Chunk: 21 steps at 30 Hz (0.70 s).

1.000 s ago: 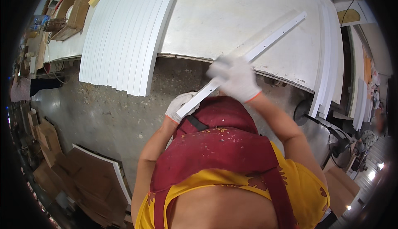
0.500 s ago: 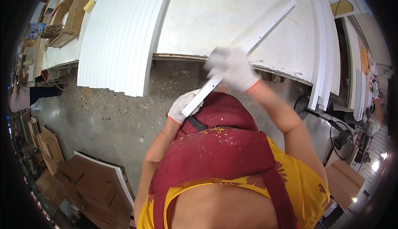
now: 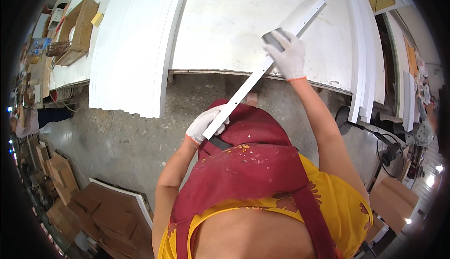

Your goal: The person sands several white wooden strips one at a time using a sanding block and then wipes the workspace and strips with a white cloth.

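A long white strip [image 3: 250, 83] with small dark holes along it slants from my waist up over the worktable. My left hand [image 3: 204, 122], in a white knitted glove with an orange cuff, is closed round its near end. Farther up the strip, my gloved right hand [image 3: 289, 58] grips a dark grey block, which looks like a sanding block [image 3: 273, 39], against the strip. The strip's far end lies over the white tabletop [image 3: 220, 34]. The fingers of my left hand are partly hidden beneath the strip.
Many white boards [image 3: 133, 48] lie side by side on the table's left part, overhanging its front edge. More white strips [image 3: 358, 62] lie at the right. A wooden box [image 3: 83, 29] and a yellow block [image 3: 97, 19] are at far left. A round dark stand [image 3: 344, 118] is on the right.
My right hand has slid up and away along the strip with the grey block. My left hand still holds the near end, shifted slightly down and left.
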Each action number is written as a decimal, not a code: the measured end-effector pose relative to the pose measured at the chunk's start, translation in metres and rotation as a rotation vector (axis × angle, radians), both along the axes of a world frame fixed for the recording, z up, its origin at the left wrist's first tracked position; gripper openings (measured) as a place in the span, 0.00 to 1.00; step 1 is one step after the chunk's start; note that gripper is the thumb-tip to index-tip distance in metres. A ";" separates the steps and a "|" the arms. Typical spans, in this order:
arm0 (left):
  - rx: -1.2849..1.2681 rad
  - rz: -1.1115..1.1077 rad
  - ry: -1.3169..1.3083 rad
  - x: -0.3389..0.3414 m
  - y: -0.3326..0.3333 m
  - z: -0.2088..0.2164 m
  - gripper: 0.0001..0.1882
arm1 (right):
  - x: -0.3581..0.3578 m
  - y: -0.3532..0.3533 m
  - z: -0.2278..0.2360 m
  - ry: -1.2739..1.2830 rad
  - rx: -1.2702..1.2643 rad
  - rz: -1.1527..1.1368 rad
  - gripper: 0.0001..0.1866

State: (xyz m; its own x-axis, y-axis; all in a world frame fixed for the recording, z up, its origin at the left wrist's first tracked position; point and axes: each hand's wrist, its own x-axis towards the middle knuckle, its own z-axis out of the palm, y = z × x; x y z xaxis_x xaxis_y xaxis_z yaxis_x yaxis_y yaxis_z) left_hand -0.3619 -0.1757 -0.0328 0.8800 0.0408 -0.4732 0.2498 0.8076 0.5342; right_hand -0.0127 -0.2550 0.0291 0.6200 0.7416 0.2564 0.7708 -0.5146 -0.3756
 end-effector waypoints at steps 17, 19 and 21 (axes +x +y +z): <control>-0.389 0.245 -0.042 0.021 -0.007 -0.001 0.25 | -0.103 0.002 0.037 0.038 0.186 0.895 0.19; -0.611 0.176 -0.145 0.024 -0.007 -0.012 0.29 | -0.040 0.009 0.032 -0.089 0.217 0.641 0.18; -0.534 0.209 0.057 0.036 -0.015 0.022 0.35 | 0.006 0.007 0.023 -0.153 0.189 0.349 0.18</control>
